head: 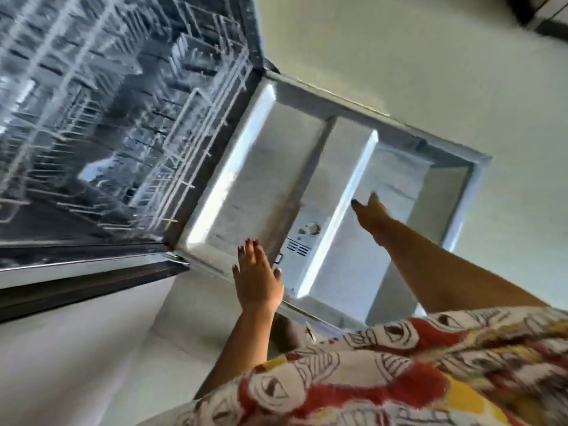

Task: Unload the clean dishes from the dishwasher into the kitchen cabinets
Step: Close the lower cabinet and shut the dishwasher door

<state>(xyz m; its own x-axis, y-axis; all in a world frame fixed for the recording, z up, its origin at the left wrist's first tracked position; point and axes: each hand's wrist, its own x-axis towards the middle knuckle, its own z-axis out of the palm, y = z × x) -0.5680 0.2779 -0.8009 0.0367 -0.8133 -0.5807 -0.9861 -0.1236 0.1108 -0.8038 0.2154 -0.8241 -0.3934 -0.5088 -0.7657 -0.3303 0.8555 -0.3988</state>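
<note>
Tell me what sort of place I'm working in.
Probably a home kitchen: a folded-down dishwasher door, the wire rack inside the machine, and a detergent dispenser set in the door's inner face.

The dishwasher door (276, 167) is seen in silvery grey, the rack (123, 118) in white; the garment (399, 364) is patterned white, red and yellow with black outlines.

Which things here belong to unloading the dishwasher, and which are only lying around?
For the job: dishwasher door, lowered; wire racks, blurred; left hand and right hand, both holding nothing.
Only around: floor; patterned garment; dark object at the top corner.
</note>
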